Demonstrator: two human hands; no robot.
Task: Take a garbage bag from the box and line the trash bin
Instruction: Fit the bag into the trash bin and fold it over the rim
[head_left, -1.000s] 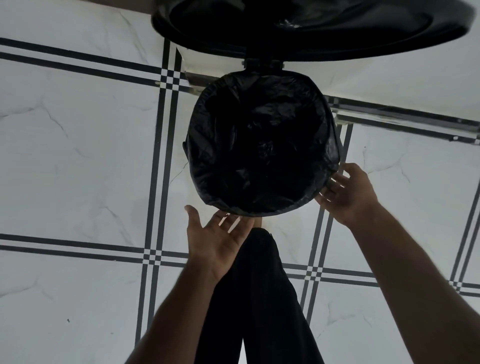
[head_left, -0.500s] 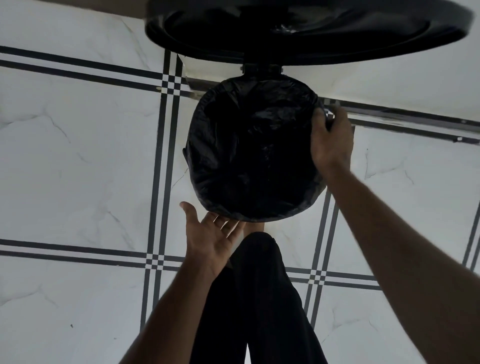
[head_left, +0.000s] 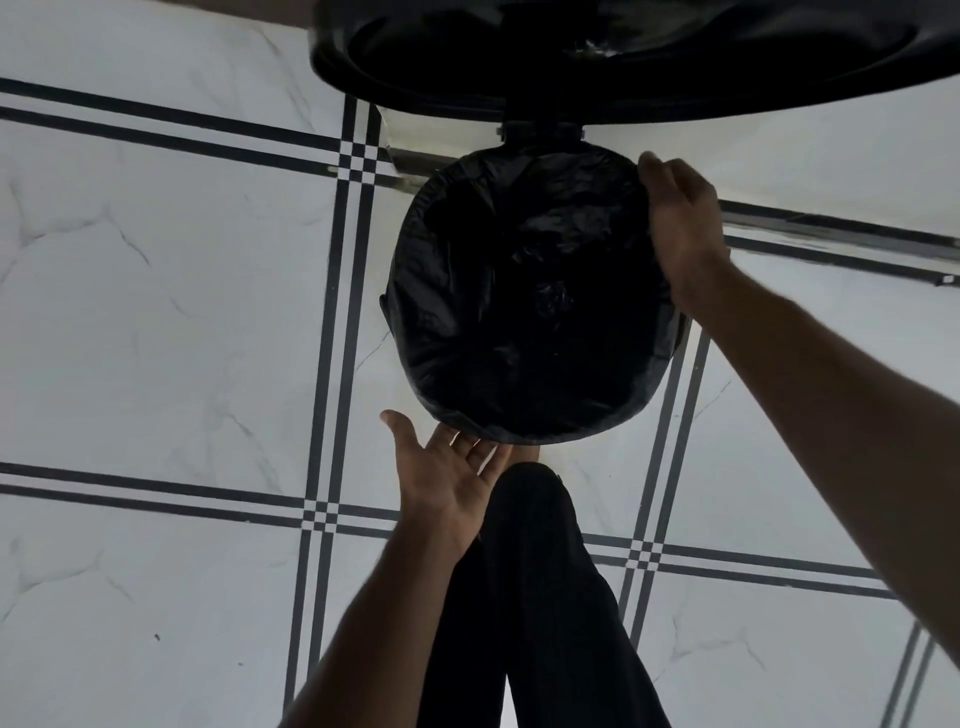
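Round black trash bin (head_left: 410, 291), crinkled black plastic garbage bag (head_left: 524, 291) inside. Right hand (head_left: 683, 223) pinches bag edge at far rim; left hand (head_left: 447, 473) spread flat, empty. Lining nearly done; next, probably smooth remaining rim.

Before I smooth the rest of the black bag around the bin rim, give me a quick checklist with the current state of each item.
1. Lid open: ok. The round black lid stands raised behind the bin.
2. Crinkled black plastic garbage bag sits inside the round black trash bin: ok, it fills the opening.
3. Bag folded over the near rim: ok, plastic hangs over that edge.
4. Right hand on the far right rim: ok, fingers curl over the bag edge.
5. Left hand gripping: not ok, it is open, palm up, at the near edge.
6. Bag seated at the hinge side: cannot tell, too dark.
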